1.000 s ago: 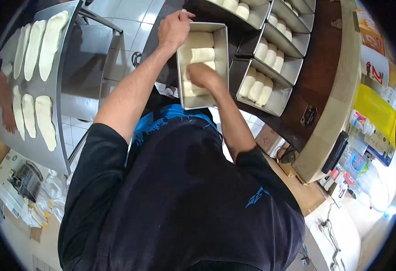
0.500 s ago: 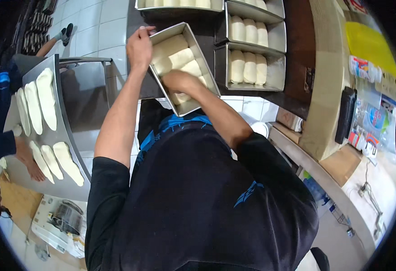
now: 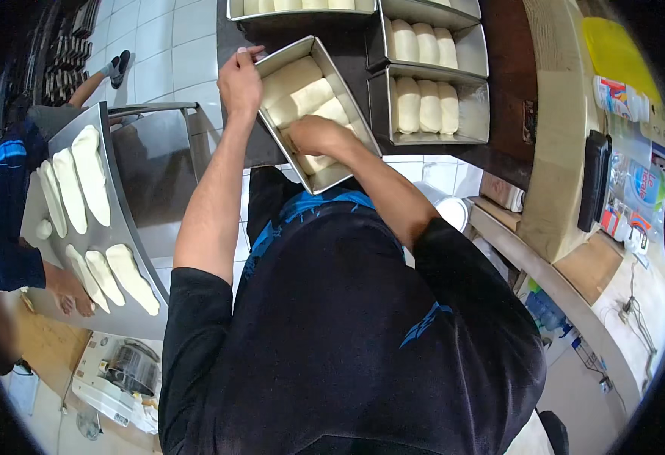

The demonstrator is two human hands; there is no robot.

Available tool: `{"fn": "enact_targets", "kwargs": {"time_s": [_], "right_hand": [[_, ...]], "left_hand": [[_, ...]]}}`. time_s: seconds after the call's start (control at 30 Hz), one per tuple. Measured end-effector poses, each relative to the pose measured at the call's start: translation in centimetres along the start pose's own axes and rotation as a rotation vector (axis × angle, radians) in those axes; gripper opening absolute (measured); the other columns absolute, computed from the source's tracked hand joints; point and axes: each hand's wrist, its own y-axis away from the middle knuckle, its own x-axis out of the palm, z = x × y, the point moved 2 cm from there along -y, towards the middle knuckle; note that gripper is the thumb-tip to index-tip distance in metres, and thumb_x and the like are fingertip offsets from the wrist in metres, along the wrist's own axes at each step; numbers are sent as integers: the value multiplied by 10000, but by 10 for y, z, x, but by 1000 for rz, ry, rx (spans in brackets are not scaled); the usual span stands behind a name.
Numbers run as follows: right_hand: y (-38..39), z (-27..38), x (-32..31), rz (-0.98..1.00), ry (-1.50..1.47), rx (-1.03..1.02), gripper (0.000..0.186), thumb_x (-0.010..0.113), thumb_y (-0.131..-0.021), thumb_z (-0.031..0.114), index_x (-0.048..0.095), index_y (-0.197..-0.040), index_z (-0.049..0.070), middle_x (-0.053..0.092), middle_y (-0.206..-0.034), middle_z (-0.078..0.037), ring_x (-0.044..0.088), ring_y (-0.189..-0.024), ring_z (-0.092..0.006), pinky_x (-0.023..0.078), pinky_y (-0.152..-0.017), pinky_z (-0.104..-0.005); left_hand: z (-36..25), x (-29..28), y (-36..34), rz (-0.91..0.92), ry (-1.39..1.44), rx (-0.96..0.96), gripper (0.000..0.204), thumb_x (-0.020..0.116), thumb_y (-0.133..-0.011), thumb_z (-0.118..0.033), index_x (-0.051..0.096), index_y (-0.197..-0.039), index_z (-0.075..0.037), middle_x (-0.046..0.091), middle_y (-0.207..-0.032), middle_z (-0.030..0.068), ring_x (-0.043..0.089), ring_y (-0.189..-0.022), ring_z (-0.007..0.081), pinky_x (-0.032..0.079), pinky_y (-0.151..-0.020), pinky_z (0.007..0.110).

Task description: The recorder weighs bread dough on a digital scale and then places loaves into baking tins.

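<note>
A metal loaf pan (image 3: 355, 114) sits at an angle in front of me, with several rolls of pale dough (image 3: 308, 96) inside. My left hand (image 3: 239, 85) is closed on the pan's upper-left rim, one finger poking out above it. Down in the pan's lower half, my right hand (image 3: 319, 135) lies on the dough with curled fingers; what they hold, if anything, is hidden under the hand.
More pans (image 3: 472, 106) of dough stand on the dark table (image 3: 510, 152). At left, a co-worker's hand (image 3: 71, 296) touches a steel table (image 3: 149, 324) bearing flat dough strips (image 3: 129, 277); a machine (image 3: 124, 368) is below. A cardboard ledge (image 3: 545, 121) at right holds bottles (image 3: 639, 186).
Since a second ago the pan has turned to a slant, both my hands moving with it. The view has shifted, bringing more of the co-worker on the left into sight.
</note>
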Motion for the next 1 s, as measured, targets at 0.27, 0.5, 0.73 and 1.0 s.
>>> {"fn": "enact_targets", "kwargs": {"time_s": [0.27, 0.5, 0.73, 1.0], "right_hand": [[5, 30, -36, 100, -8, 54, 196, 647, -773, 118, 765, -831, -27, 730, -781, -194, 644, -631, -382, 527, -633, -490], [2, 19, -46, 29, -2, -22, 201, 638, -769, 120, 770, -825, -21, 723, -757, -189, 633, -622, -400, 522, -619, -486], [23, 9, -62, 51, -52, -18, 198, 623, -790, 109, 766, -834, -21, 720, -745, -192, 633, -610, -383, 522, -610, -481], [46, 21, -61, 103, -105, -28, 197, 603, -818, 95, 760, -845, -21, 716, -729, -196, 634, -595, -359, 522, -598, -475]], "left_hand": [[9, -2, 7, -15, -42, 22, 475, 385, -1061, -330, 792, -1074, -85, 763, -984, 86, 661, -902, 283, 501, -876, 362], [3, -1, 2, 1, -14, 38, 465, 394, -1060, -322, 787, -1076, -75, 763, -980, 83, 662, -901, 277, 501, -878, 360], [5, 0, 2, -7, -34, 14, 464, 394, -1060, -318, 786, -1072, -70, 761, -969, 77, 661, -894, 272, 500, -875, 360], [4, 0, -2, -21, -18, 60, 468, 389, -1062, -315, 790, -1060, -73, 762, -951, 65, 662, -881, 263, 502, -867, 359]]}}
